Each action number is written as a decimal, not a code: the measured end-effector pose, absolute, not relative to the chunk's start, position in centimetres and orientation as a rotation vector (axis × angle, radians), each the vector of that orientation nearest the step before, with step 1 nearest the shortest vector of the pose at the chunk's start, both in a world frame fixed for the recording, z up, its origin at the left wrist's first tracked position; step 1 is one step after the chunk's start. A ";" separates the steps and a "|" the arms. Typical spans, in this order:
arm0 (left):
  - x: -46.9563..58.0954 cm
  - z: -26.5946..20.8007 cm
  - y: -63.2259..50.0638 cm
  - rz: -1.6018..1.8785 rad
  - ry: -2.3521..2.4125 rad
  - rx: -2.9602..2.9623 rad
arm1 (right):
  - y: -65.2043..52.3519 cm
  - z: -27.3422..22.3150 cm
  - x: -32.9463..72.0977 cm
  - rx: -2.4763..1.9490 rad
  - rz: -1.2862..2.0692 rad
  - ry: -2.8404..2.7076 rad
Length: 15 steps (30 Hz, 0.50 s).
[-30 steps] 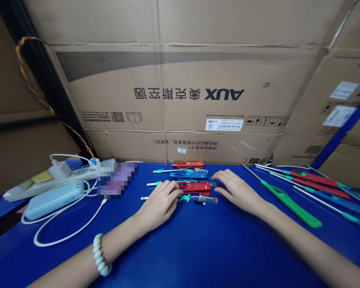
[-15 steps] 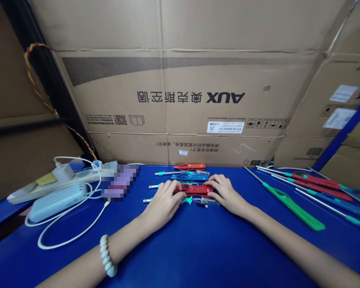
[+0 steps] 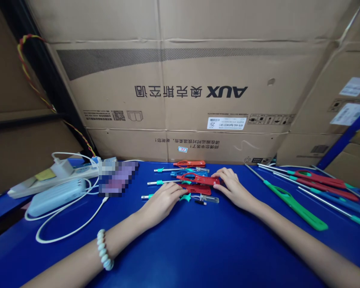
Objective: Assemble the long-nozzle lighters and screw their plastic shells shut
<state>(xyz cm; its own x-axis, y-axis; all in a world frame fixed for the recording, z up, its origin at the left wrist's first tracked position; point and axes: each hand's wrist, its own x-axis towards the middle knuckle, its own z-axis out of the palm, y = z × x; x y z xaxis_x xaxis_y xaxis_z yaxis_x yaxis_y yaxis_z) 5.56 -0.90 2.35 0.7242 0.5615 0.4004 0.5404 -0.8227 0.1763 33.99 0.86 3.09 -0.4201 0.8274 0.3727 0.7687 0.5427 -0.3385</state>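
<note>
My right hand [image 3: 232,187] pinches the right end of a red lighter casing half [image 3: 208,181], raised and tilted slightly. Beneath it another red lighter casing half [image 3: 199,189] lies on the table; the closed fingers of my left hand [image 3: 165,201] grip its left end, with their tips partly hidden. Just in front are a teal trigger piece [image 3: 185,197], a clear fuel tank [image 3: 210,199] with thin wires and a small black part [image 3: 201,203]. A metal lighter tube [image 3: 145,197] pokes out left of my left hand. Behind lie blue [image 3: 177,173] and orange [image 3: 195,163] casing parts.
Several long-necked lighters, including a green one [image 3: 300,207] and a red one [image 3: 321,177], lie at the right. On the left are a power strip [image 3: 27,187], a light-blue power bank [image 3: 57,197], looping white cable [image 3: 69,237] and a blurred phone [image 3: 121,176]. A cardboard wall [image 3: 186,68] stands behind.
The upper red casing half has come up off the lower one in my right hand, moving right and back. My left hand has shifted slightly left and down, and the view has tilted a little.
</note>
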 end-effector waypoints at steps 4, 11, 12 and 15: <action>5.6 2.6 -1.1 0.633 0.900 2.846 | 0.7 3.2 34.0 -1.284 0.165 -2.275; 5.3 3.3 -2.4 0.558 0.852 2.809 | 0.1 3.2 33.3 -1.239 0.174 -2.309; 5.3 3.4 -2.7 0.548 0.847 2.806 | 0.0 3.2 33.1 -1.235 0.176 -2.315; 5.0 3.4 -3.5 0.514 0.830 2.800 | -0.4 3.2 32.6 -1.221 0.174 -2.333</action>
